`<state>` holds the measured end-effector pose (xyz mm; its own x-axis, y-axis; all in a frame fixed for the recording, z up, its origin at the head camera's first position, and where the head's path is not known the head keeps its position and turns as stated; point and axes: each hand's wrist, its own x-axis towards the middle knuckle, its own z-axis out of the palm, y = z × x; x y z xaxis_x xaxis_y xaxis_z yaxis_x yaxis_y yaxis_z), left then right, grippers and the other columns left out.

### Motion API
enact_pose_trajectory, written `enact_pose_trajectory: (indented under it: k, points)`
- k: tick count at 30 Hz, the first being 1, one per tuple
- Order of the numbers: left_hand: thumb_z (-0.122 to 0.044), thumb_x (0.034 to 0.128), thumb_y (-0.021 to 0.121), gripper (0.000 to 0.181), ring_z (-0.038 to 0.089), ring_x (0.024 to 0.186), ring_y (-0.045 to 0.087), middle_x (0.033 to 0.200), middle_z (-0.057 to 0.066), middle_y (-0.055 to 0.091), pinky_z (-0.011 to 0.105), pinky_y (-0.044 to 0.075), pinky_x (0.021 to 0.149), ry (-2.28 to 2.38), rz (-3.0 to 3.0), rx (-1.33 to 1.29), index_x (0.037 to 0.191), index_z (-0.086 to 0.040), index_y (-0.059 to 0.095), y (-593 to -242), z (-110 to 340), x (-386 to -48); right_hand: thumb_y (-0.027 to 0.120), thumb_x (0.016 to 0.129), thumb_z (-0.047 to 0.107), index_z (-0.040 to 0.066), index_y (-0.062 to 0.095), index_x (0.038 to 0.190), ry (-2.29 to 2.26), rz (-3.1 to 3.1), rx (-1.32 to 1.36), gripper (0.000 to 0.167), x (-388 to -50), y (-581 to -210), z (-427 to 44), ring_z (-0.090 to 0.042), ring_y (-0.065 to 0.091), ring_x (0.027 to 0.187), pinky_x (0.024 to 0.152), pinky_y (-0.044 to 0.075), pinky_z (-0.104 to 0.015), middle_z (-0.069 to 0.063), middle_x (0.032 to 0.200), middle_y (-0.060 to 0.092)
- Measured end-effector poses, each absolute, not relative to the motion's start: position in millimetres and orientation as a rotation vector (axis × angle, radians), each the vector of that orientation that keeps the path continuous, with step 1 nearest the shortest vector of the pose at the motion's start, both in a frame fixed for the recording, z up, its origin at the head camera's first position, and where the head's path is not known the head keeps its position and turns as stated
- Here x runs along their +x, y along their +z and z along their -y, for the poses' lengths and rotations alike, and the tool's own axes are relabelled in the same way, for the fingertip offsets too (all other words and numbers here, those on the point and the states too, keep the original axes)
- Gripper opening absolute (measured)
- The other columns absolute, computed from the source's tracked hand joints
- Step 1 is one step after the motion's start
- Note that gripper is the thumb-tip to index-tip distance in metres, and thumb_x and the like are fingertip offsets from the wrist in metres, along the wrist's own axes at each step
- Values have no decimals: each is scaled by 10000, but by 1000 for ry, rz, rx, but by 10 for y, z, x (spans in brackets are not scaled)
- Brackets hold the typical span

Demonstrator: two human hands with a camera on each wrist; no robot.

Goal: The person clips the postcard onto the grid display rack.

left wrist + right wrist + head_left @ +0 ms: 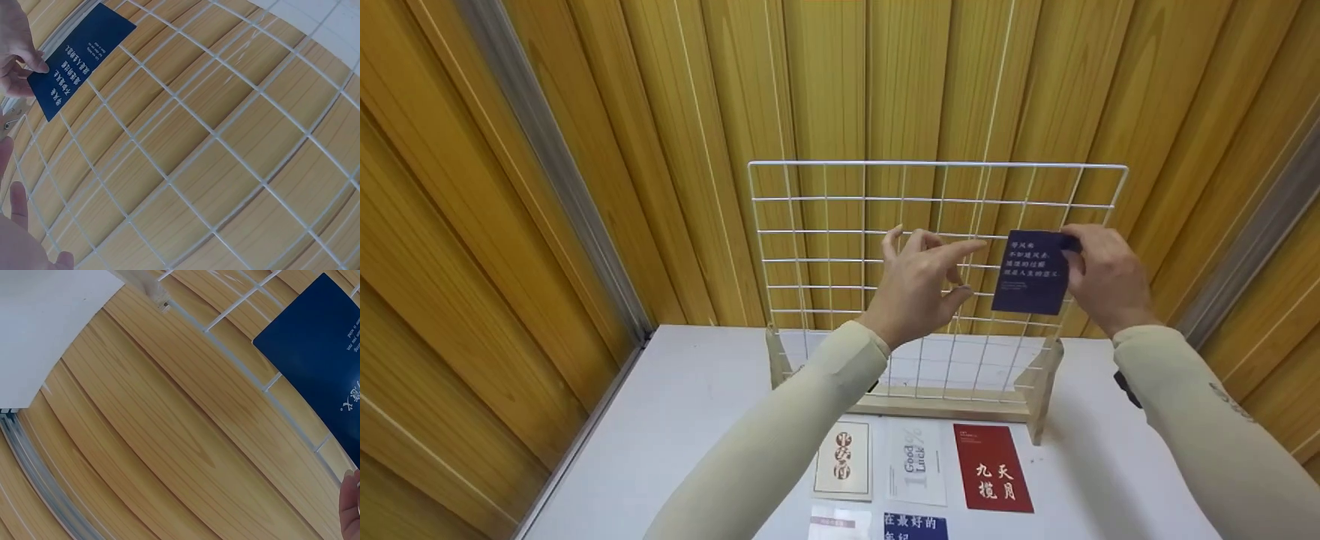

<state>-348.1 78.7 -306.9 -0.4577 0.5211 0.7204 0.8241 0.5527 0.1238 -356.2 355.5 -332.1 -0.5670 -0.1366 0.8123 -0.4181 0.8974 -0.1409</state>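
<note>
In the head view my right hand [1110,277] pinches the right edge of a dark blue card [1030,274] with white writing. The card is held up in front of the white wire grid [864,199], near its right side. Just left of the card, my left hand [919,281] is raised before the grid. Its index finger reaches toward the card, thumb apart from it, and no object shows between them. A pale wooden clip-like piece [11,119] with a metal loop is cut off by the left wrist view's edge; what holds it cannot be told.
The grid stands in a wooden base [937,405] on a white table [660,420]. In front of it lie a cream card [842,461], a white card [915,465], a red card [996,465], and at the bottom a blue card [915,526] and a pale card [840,525]. Wood-patterned walls surround the table.
</note>
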Motion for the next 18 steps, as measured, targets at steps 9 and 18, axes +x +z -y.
enact_pose_trajectory:
  k: [9,18]
  points:
    - [-173,850,780,527,133,1078,486,858,-115,702,609,136,1107,-612,2152,-1085,1348,-210,612,-3044,-807,-3500,626,908,-106,-67,612,1155,393,2116,382,250,-3548,-3268,-3550,-380,588,1015,883,493,-542,-231,1085,648]
    - [-187,863,773,506,123,1100,476,867,-129,704,595,127,1115,-574,2191,-1067,1342,-232,612,-2948,-909,-3509,624,912,-96,-77,617,1143,355,2006,420,232,-3550,-3189,-3549,-383,552,1008,865,480,-519,-228,1099,653]
